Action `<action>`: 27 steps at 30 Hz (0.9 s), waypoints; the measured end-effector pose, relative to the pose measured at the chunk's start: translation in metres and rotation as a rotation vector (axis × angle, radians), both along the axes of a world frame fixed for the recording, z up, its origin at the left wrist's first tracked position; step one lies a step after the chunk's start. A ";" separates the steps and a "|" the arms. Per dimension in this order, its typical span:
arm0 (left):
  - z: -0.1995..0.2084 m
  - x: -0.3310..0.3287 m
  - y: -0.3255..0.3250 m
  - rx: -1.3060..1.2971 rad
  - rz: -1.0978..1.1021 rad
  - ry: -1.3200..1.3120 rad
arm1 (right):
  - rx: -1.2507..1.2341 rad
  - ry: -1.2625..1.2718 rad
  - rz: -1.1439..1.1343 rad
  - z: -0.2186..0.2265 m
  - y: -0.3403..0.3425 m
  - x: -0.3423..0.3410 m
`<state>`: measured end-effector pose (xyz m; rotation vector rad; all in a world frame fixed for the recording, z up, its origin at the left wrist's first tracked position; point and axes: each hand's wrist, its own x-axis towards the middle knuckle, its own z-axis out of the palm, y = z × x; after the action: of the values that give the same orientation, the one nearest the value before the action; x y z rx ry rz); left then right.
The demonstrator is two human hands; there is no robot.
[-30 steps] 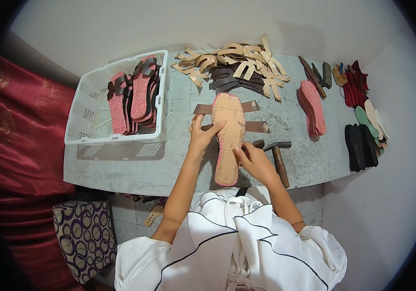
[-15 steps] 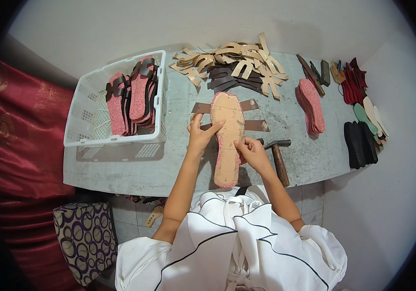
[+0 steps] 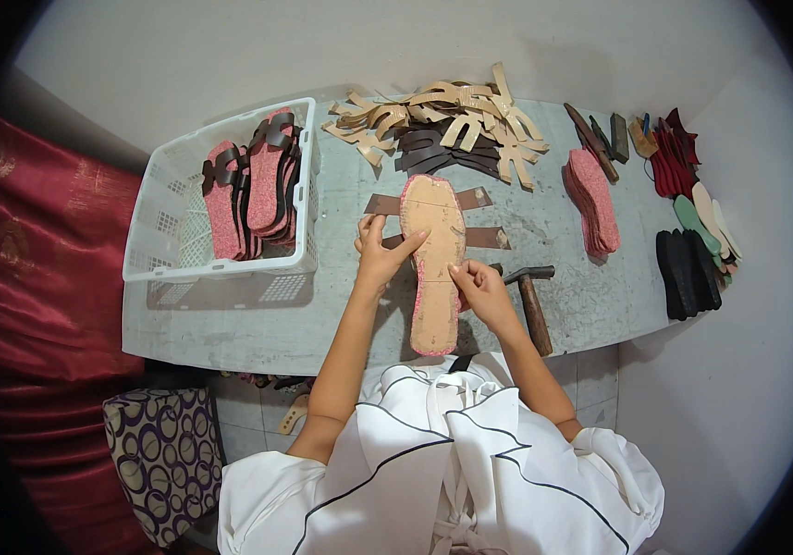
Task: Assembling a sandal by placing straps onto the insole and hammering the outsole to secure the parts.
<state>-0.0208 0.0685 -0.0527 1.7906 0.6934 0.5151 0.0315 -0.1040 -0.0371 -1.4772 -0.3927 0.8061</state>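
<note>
Centre of the frame: a long, tan-faced insole with a rough pink speckled rim (image 3: 433, 222), tan side up, narrower end toward the lower edge; from where I stand it seems lifted slightly off the worn grey tabletop (image 3: 600, 305). Left hand (image 3: 380, 257) clamped on the insole's left side, thumb flat on the tan face, fingers spread at the edge and partly hidden; right hand (image 3: 486, 291) pinching the right edge lower down, thumb at the rim, other fingers curled. An upper flat, dark brown strap (image 3: 475, 198) and a lower flat, dark brown strap (image 3: 487, 238) project on both sides; whether glued or merely tucked beneath, cannot tell.

Risks, my judgement: if the straps are loose, a tug from the left fingers, close to the lower one, could skew it; uneven pull between the hands could bend the insole at its waist; rubbing could fray the pink rim; the wooden-handled hammer with a dark metal head (image 3: 532, 310), beside the right forearm, could be knocked off the near table edge by a careless elbow.
</note>
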 end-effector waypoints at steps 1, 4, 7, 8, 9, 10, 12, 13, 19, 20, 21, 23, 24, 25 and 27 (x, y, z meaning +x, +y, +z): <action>0.002 0.000 -0.001 0.000 -0.001 0.000 | 0.020 0.014 -0.017 0.001 0.000 0.000; 0.003 -0.002 -0.002 0.007 -0.010 0.031 | 0.017 0.006 -0.027 0.004 0.001 -0.002; 0.004 -0.001 -0.002 0.004 -0.019 0.040 | -0.001 -0.078 -0.042 -0.005 0.001 -0.001; 0.005 -0.001 -0.002 -0.007 -0.020 0.046 | -0.001 -0.077 -0.042 -0.006 0.000 -0.001; 0.005 -0.001 -0.002 -0.019 -0.022 0.054 | -0.016 -0.113 -0.038 -0.007 0.000 0.000; 0.006 -0.001 -0.002 -0.019 -0.022 0.054 | -0.031 -0.149 -0.034 -0.008 0.000 0.000; 0.007 -0.001 -0.003 -0.003 -0.029 0.042 | -0.020 -0.130 -0.050 -0.008 0.001 -0.001; 0.006 -0.001 -0.002 -0.003 -0.031 0.042 | -0.009 -0.112 -0.065 -0.008 0.001 -0.001; 0.006 -0.001 -0.001 0.009 -0.042 0.080 | 0.074 0.004 -0.064 0.000 0.002 -0.004; 0.006 -0.001 -0.002 0.018 -0.042 0.076 | 0.074 0.004 -0.065 -0.002 0.002 -0.004; 0.005 -0.001 -0.002 0.026 -0.042 0.071 | 0.081 -0.018 -0.068 -0.003 0.001 -0.004; -0.003 0.001 0.001 -0.029 -0.020 0.033 | 0.087 -0.039 -0.071 -0.005 0.001 -0.003; -0.006 0.002 0.003 -0.084 0.003 -0.005 | 0.090 -0.041 -0.074 -0.006 0.001 -0.003; -0.009 0.001 0.005 -0.084 0.004 -0.004 | 0.093 -0.043 -0.077 -0.006 0.001 -0.003; -0.005 0.001 0.006 -0.154 0.029 0.078 | 0.080 -0.045 -0.072 -0.005 0.000 -0.002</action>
<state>-0.0196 0.0744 -0.0574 1.6650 0.7929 0.4015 0.0293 -0.1041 -0.0419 -1.4288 -0.3986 0.6933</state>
